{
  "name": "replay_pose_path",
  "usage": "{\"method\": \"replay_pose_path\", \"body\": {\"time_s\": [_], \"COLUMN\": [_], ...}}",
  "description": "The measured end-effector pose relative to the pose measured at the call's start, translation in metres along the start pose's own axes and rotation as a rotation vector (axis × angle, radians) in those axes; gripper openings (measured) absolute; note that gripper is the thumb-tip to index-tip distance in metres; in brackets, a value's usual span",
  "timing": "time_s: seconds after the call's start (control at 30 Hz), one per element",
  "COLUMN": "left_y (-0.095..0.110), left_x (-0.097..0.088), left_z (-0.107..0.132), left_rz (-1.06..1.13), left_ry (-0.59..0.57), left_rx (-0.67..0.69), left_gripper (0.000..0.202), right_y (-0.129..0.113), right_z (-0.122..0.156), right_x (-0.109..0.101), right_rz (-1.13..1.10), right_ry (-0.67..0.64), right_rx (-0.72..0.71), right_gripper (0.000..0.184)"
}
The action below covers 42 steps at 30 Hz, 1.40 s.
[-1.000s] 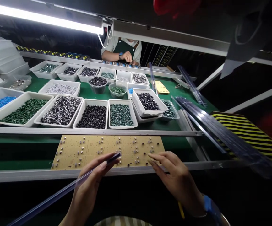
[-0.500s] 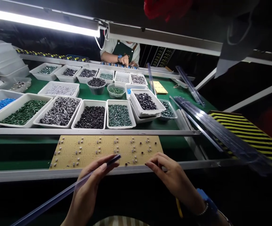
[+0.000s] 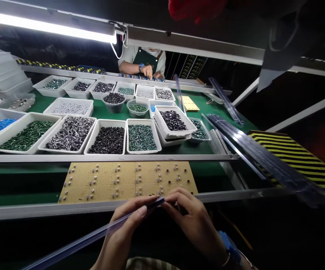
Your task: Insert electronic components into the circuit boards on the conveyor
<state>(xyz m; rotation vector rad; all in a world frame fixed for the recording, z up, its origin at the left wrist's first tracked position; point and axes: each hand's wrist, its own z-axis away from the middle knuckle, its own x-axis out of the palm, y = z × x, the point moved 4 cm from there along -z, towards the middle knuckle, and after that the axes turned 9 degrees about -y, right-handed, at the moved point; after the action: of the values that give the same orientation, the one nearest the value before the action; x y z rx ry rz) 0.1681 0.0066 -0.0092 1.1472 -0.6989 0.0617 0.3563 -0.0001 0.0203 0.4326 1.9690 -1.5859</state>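
Observation:
My left hand (image 3: 124, 234) grips a long clear plastic tube (image 3: 80, 242) that slants up from the lower left, its tip near the front edge of a tan circuit board (image 3: 106, 180). My right hand (image 3: 192, 221) has its fingers curled and pinched at the tube's tip, just in front of the board. The board lies flat on the green belt, dotted with small mounted parts. What the right fingertips pinch is too small to make out.
White trays (image 3: 107, 139) of black, green, blue and silver components fill the green table (image 3: 204, 148) behind a metal rail. More clear tubes (image 3: 258, 155) lie stacked at right, by a yellow-black striped panel (image 3: 300, 157). A co-worker (image 3: 142, 62) works at the far side.
Both hands have drawn together: the left hand and tube shifted right, the right hand moved left and closed its fingers at the tube's tip.

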Motion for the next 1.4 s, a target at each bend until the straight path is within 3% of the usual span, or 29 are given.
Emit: {"method": "replay_pose_path", "body": {"time_s": [0.07, 0.17, 0.33, 0.5, 0.77, 0.97, 1.1, 1.4], "left_y": [0.003, 0.008, 0.004, -0.001, 0.002, 0.004, 0.003, -0.002], "left_x": [0.001, 0.003, 0.004, 0.007, 0.002, -0.001, -0.003, -0.004], "left_z": [0.001, 0.002, -0.002, -0.004, -0.001, 0.002, 0.002, -0.001], "left_rz": [-0.019, -0.048, -0.040, 0.043, -0.102, -0.074, -0.090, -0.091], "left_ry": [-0.017, -0.033, -0.040, -0.069, 0.014, 0.083, 0.106, 0.058], "left_rx": [0.002, 0.017, 0.039, 0.031, -0.002, 0.007, 0.020, -0.007], "left_gripper": [0.030, 0.027, 0.028, 0.028, 0.029, 0.030, 0.031, 0.033], "right_y": [-0.001, 0.000, -0.001, -0.003, 0.016, 0.029, 0.033, 0.025], "right_z": [0.002, 0.002, 0.002, 0.005, 0.006, 0.008, 0.011, 0.003], "right_x": [0.001, 0.001, -0.001, 0.001, -0.013, -0.022, -0.027, -0.029], "right_rz": [0.056, 0.134, 0.204, 0.207, 0.305, 0.379, 0.453, 0.488], "right_ry": [0.062, 0.090, 0.138, 0.159, 0.113, 0.038, 0.041, -0.029], "right_rx": [-0.067, -0.146, -0.299, -0.287, -0.171, -0.172, -0.169, -0.121], "right_gripper": [0.003, 0.020, 0.026, 0.026, 0.014, 0.025, 0.023, 0.012]}}
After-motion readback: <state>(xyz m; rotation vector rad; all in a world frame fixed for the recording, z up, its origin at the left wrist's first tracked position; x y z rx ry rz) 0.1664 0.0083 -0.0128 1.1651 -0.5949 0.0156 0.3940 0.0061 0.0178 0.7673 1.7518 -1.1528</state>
